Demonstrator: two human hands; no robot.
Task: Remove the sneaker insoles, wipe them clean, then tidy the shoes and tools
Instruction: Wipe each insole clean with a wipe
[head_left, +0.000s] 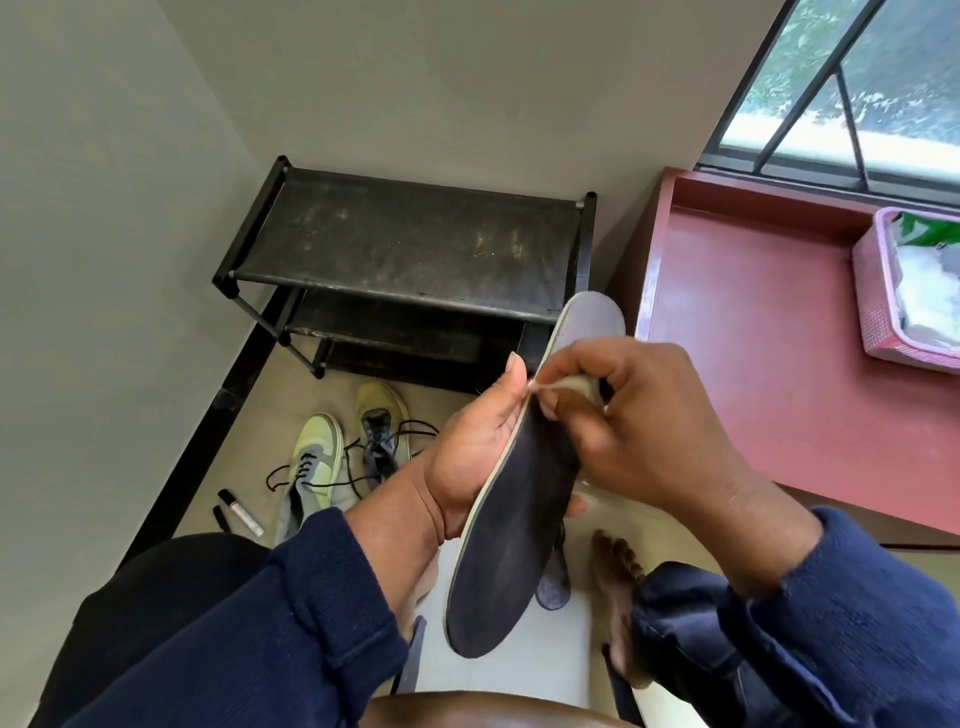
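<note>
— Holding what, those hands?
— Left hand (480, 447) grips the dark insole (511, 551) from beneath, up in the air above the floor. Right hand (644, 421) pinches a pale wipe (574, 385) against its upper part.
— And the sneakers?
— Both sneakers (311, 467) lie on the floor before the black rack (405, 249), laces loose, a small tube (241, 512) just beside them. A pink basket (883, 306) sits on the red tabletop (753, 364).

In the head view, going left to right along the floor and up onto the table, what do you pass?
White tube with black cap → pale green sneaker → yellow sneaker with dark tongue → dark insole with pale rim → pink woven basket on the red table.
</note>
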